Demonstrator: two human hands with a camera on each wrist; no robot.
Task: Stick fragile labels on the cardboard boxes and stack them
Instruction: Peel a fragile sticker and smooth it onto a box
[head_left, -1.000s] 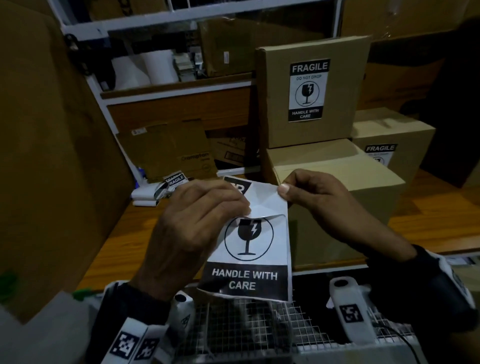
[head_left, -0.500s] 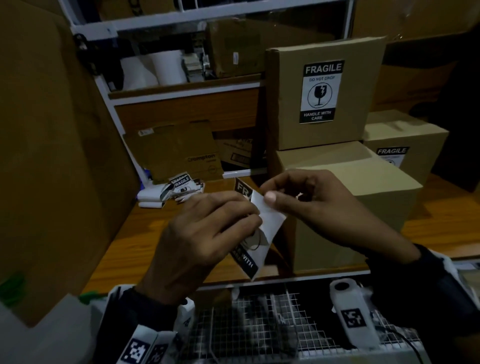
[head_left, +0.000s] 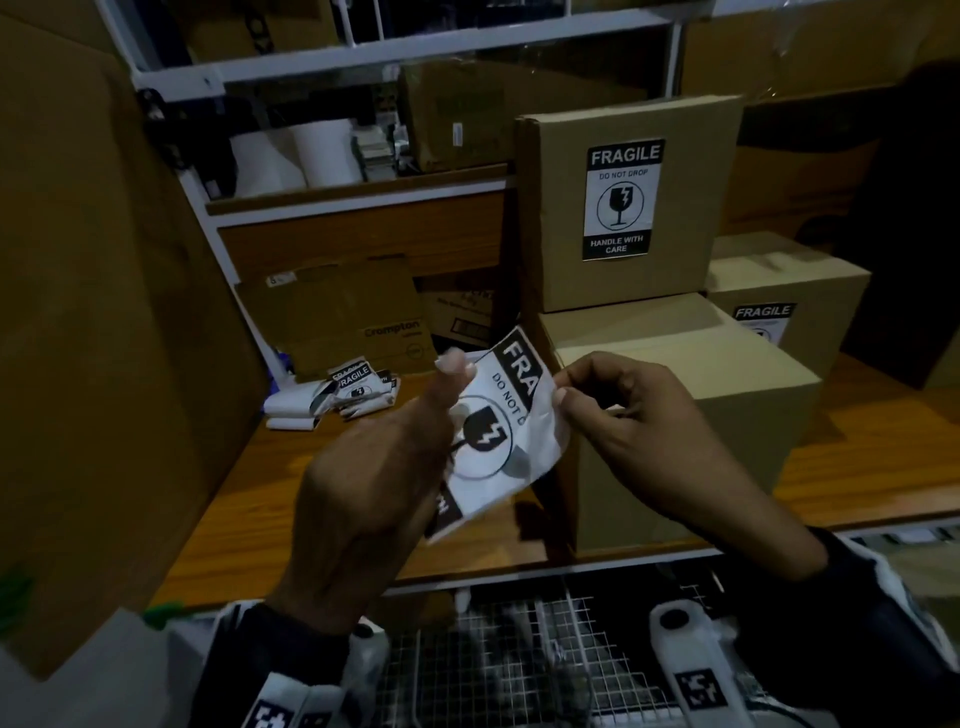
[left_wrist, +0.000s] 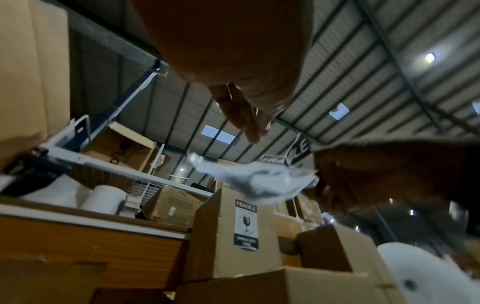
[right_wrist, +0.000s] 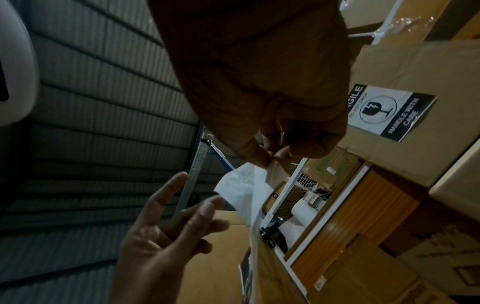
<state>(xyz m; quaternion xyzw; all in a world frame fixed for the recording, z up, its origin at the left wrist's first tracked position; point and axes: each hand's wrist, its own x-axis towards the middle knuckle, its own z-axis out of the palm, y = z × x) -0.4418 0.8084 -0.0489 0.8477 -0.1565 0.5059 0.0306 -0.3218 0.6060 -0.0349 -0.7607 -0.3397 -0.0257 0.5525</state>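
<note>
Label (head_left: 498, 431) up in the air just left of the plain box (head_left: 701, 415), printed face toward the head camera. Tilted, with the black FRA band uppermost and nearest the box. Sheet bent and curled along its right edge.

Right hand (head_left: 639, 431) in front of the plain box's near left corner, thumb and forefinger pinching the label's right edge, other fingers curled in behind them. Same pinch plain in the right wrist view, on a thin corner of the sheet.

Left hand (head_left: 374, 493) left of the plain box and mostly lower than the label, thumb straight and pointing up across the label's upper left edge. In the right wrist view, fingers straight and spread behind the sheet, curled round nothing. Whether thumb or fingertips actually touch the paper: cannot tell.

Plain box resting on the wooden table (head_left: 857, 457), close to its front edge. Labelled box (head_left: 623, 208) upright on top of the plain box, toward its back, black-and-white fragile print facing the head camera. Second labelled box (head_left: 789, 291) behind and to the right of the plain box, also on the table, its print partly hidden behind the plain box's top edge.

Heap of loose labels (head_left: 343, 389) left of the plain box, well apart from it, toward the back of the table. Cardboard sheet (head_left: 337, 306) marked Crompton leaning just behind that heap. White rolls (head_left: 301, 150) on a shelf high above and left of the plain box. Wire basket (head_left: 493, 649) below the table edge, in front of the plain box, between the two wrists.
</note>
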